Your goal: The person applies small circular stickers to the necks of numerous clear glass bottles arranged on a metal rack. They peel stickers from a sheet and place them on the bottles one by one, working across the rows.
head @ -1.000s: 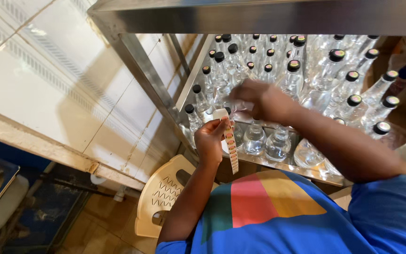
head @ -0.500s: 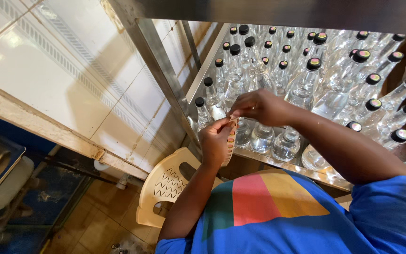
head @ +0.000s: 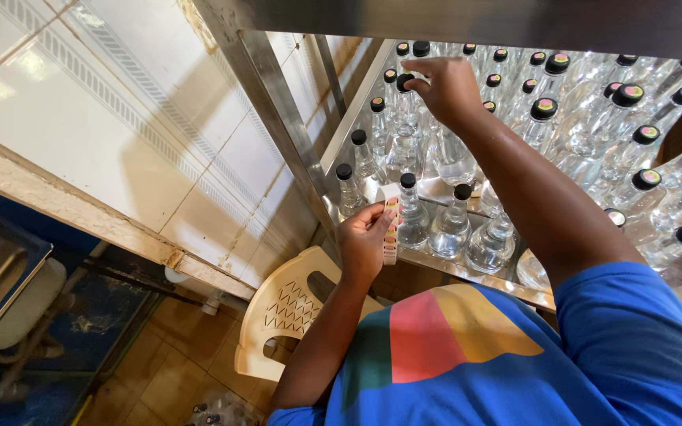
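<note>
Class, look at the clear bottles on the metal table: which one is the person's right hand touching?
The black-capped bottle in the back-left rows; the right hand pinches its cap, unlike its untouched neighbours.

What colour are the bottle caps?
Black, on the bottle caps; some tops look pinkish-green. Head view shows it best.

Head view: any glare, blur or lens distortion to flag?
Head view: bright glare on the white wall tiles at upper left; sparkle on the clear bottles; straight shelf frame bows, wide-lens distortion; floor at lower left dim; left hand with its label strip and right hand sharp, no motion blur.
</note>
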